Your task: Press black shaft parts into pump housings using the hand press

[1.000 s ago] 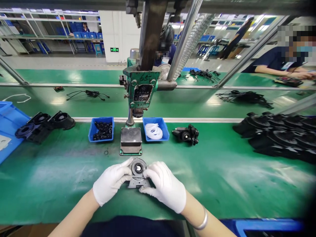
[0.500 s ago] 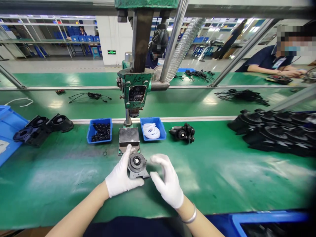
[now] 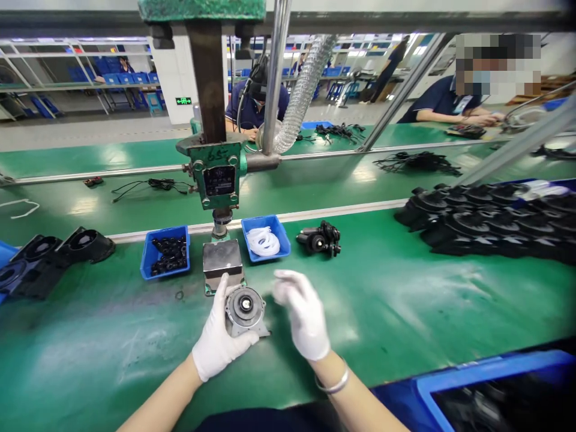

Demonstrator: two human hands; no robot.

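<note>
My gloved left hand (image 3: 221, 341) grips a round black and grey motor-like part (image 3: 245, 307) from its left side, thumb along the lower edge and a finger at the top left. A small white centre shows in its top face. My gloved right hand (image 3: 306, 315) hovers right of the part, apart from it; its fingers bend inward and their tips are blurred, so whether anything is in them is unclear. Just behind the part stands the metal block (image 3: 222, 258) of a green hand press (image 3: 217, 174).
A blue bin of black parts (image 3: 166, 252) and a blue bin of white rings (image 3: 265, 239) flank the press. Black assemblies lie right (image 3: 320, 239), far right (image 3: 486, 219) and left (image 3: 49, 261). A blue crate (image 3: 495, 390) sits front right. Co-workers sit across the bench.
The view has shifted to the right. My right hand has turned and its fingers have drawn inward, with the thumb less spread. My left hand keeps hold of the round part.
</note>
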